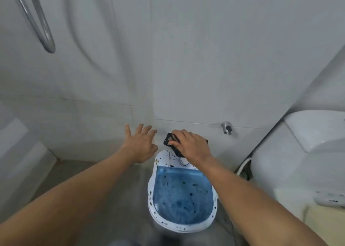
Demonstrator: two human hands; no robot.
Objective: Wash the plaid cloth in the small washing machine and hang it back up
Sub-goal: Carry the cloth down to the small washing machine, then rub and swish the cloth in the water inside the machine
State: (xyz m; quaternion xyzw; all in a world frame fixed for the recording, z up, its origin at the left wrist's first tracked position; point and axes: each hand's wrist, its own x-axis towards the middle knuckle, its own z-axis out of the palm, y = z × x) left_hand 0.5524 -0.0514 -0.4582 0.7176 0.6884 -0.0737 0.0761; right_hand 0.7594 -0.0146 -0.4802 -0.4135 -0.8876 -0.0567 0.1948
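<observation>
Dark cloth (pixel 170 143) gripped by right hand (pixel 192 146) above washing machine (pixel 183 193)

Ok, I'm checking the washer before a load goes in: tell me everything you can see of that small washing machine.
The small washing machine stands on the grey floor near the tiled wall, left of the toilet. Its white plastic top is flecked with dark specks; a translucent blue lid, also speckled, lies shut. A round dial sits on the back panel. The right hand, gripping something dark, hovers over that panel; contact is unclear.
</observation>
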